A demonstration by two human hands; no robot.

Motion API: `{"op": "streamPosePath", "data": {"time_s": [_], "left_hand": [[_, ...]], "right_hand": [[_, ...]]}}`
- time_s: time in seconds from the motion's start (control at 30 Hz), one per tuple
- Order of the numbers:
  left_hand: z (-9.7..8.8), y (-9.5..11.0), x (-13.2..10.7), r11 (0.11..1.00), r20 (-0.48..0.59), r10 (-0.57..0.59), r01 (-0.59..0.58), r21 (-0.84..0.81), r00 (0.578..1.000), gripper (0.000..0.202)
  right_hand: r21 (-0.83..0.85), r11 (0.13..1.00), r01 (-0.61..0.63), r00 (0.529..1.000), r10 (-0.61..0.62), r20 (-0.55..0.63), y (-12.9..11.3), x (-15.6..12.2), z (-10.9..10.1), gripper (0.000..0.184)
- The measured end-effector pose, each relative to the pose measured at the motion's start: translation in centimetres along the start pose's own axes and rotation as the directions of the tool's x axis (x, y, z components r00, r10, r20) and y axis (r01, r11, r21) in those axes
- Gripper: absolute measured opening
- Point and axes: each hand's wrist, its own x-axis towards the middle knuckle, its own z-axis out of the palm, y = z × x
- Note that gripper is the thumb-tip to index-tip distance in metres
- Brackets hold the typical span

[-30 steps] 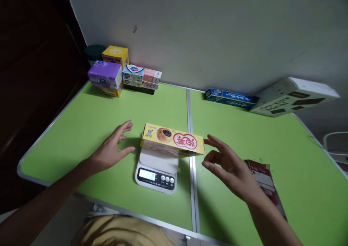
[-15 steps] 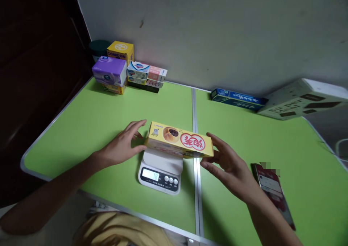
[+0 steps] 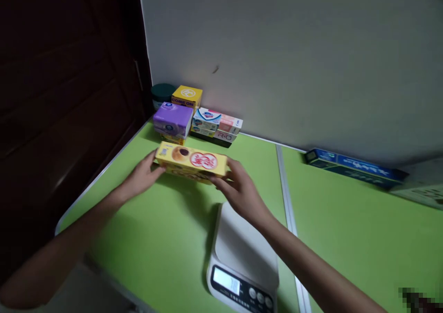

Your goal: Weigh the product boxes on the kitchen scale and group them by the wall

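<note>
Between my two hands is a long yellow snack box with red lettering and a picture of a filled round puff. My left hand grips its left end, and my right hand has the right end between thumb and fingers. The box is held above the green table, to the left of and beyond the white kitchen scale. Nothing rests on the scale's plate; its lit display is too blurred to read. My right forearm passes over the scale's right side.
At the back left stand a purple box, a yellow box, a dark-lidded jar and several small cartons. Along the wall lies a long blue box, with a pale box beyond it. A metal seam crosses the green table.
Both hands have closed on the yellow box, lifted it off the scale and carried it left toward the stacked boxes. The camera view has turned left.
</note>
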Motion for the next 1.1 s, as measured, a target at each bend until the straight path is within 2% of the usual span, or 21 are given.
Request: {"op": "streamPosePath", "data": {"time_s": [0.13,0.27,0.43,0.6,0.73,0.83,0.87,0.9,0.93,1.0,1.03,1.07,1.1], "left_hand": [[-3.7,-4.1,4.8,0.988,-0.226,-0.148,0.134,-0.077,0.963,0.048],[-4.8,-6.6,8.3,0.983,-0.339,-0.185,0.175,-0.060,0.922,0.044],[-3.8,-8.2,10.2,0.982,-0.361,-0.190,0.183,-0.052,0.913,0.036],[-3.5,-8.6,10.4,0.978,-0.369,-0.205,0.206,-0.035,0.907,0.029],[-3.9,-7.9,8.7,0.979,-0.442,-0.182,0.206,0.007,0.878,0.040],[-3.8,-6.6,6.0,0.983,-0.537,-0.086,0.158,0.090,0.839,0.039],[-3.4,-5.9,4.9,0.984,-0.526,-0.044,0.128,0.124,0.850,0.035],[-2.9,-5.1,3.8,0.984,-0.478,-0.009,0.092,0.151,0.878,0.030],[-2.2,-4.2,2.6,0.984,-0.391,0.016,0.054,0.169,0.920,0.026],[-0.2,-1.8,0.2,0.987,-0.108,0.026,-0.008,0.163,0.994,0.022],[1.0,-0.3,-0.9,0.988,0.056,0.019,-0.027,0.150,0.998,0.023],[2.3,1.2,-2.0,0.990,0.211,0.011,-0.041,0.138,0.977,0.026],[3.7,2.8,-3.1,0.990,0.345,0.006,-0.053,0.128,0.939,0.030]], "right_hand": [[-0.075,0.996,0.039,0.999,-0.041,-0.031,-0.1,7.0,6.0,0.048],[-0.099,0.995,0.015,0.997,-0.022,-0.070,0.7,10.4,8.9,0.042],[-0.065,0.994,-0.086,0.990,0.078,-0.121,2.4,11.8,9.2,0.030],[-0.057,0.993,-0.107,0.989,0.100,-0.111,2.8,12.2,9.2,0.028],[-0.073,0.990,-0.121,0.988,0.113,-0.103,2.5,11.5,8.3,0.031],[-0.076,0.988,-0.134,0.990,0.130,-0.051,2.3,9.5,6.3,0.022],[-0.072,0.988,-0.139,0.990,0.138,-0.017,2.3,8.4,5.4,0.017],[-0.067,0.987,-0.145,0.989,0.146,0.024,2.2,7.0,4.4,0.012],[-0.061,0.987,-0.151,0.986,0.155,0.066,2.0,5.6,3.3,0.008],[-0.051,0.985,-0.162,0.975,0.168,0.147,1.4,2.2,1.1,0.007],[-0.049,0.986,-0.162,0.966,0.168,0.196,0.9,0.4,0.0,0.009],[-0.047,0.987,-0.155,0.955,0.162,0.248,0.3,-1.5,-1.1,0.011],[-0.046,0.989,-0.140,0.942,0.148,0.300,-0.3,-3.2,-2.2,0.014]]}}
